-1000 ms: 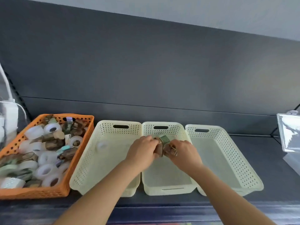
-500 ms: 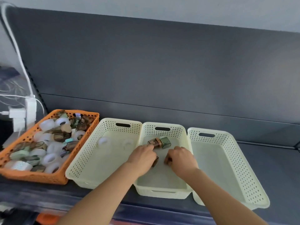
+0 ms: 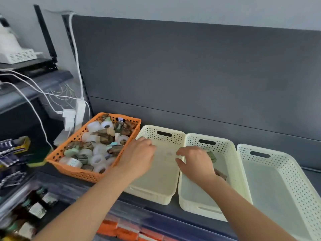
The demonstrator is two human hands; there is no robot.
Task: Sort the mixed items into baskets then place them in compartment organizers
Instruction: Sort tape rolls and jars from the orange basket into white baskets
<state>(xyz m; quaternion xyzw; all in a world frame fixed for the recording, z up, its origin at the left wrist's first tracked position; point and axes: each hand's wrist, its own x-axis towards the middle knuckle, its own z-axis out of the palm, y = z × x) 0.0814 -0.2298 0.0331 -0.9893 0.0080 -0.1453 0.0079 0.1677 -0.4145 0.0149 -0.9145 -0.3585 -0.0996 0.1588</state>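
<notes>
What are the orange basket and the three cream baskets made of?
Orange basket: likely moulded plastic, satin; uniform colour, punched-hole walls. Left cream basket, middle cream basket, right cream basket: likely the same plastic, slightly glossy; perforated walls, moulded slot handles, rounded rims.

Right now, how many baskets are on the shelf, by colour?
Orange basket: 1
Cream baskets: 3
Total: 4
</notes>
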